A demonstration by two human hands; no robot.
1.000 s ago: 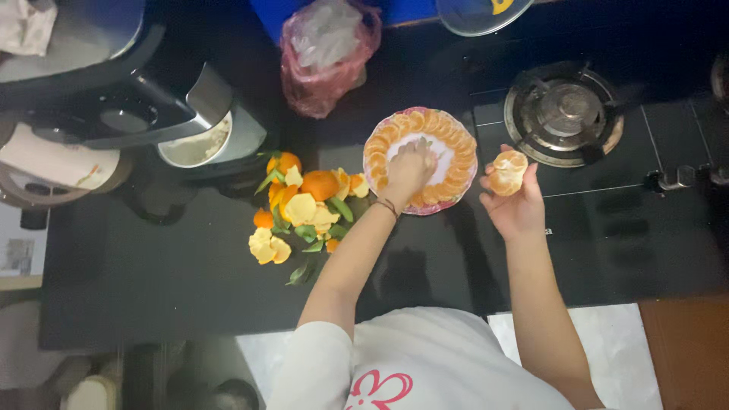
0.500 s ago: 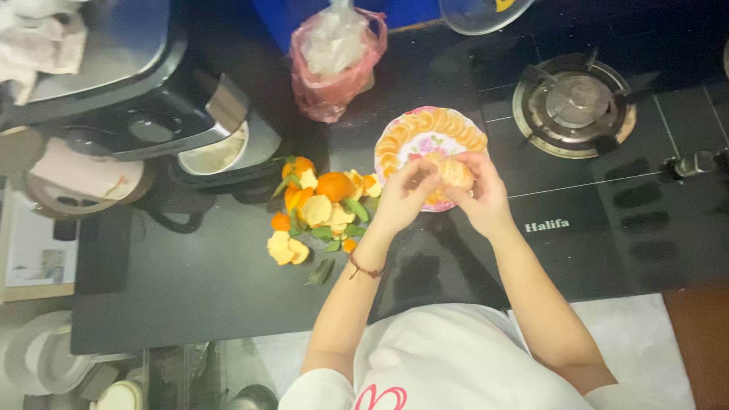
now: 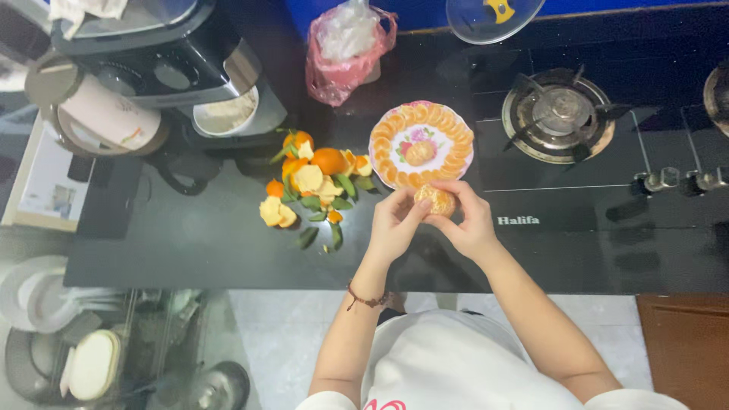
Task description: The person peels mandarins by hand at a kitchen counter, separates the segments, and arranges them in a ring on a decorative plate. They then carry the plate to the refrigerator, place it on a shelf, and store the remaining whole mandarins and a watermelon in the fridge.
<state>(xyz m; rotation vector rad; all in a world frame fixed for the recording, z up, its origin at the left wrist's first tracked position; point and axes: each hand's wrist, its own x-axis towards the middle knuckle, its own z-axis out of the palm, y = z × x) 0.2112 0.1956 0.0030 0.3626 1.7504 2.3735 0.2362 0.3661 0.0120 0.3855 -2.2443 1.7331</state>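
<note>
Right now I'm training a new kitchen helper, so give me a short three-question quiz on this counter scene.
1. True or false: both hands hold the peeled orange.
2. What rings the rim of the plate? A) leaves B) orange segments C) peels
3. On which side of the plate does the peel pile lie, seen in the picture?

Key: 1 true, left hand and right hand; 2 B; 3 left.

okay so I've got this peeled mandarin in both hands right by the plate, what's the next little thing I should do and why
Probably pull one segment off the peeled mandarin, which your left hand and right hand both hold just below the plate. The plate already carries a ring of single segments around its rim and some fruit in the middle, so loose segments look like what goes there.
</note>
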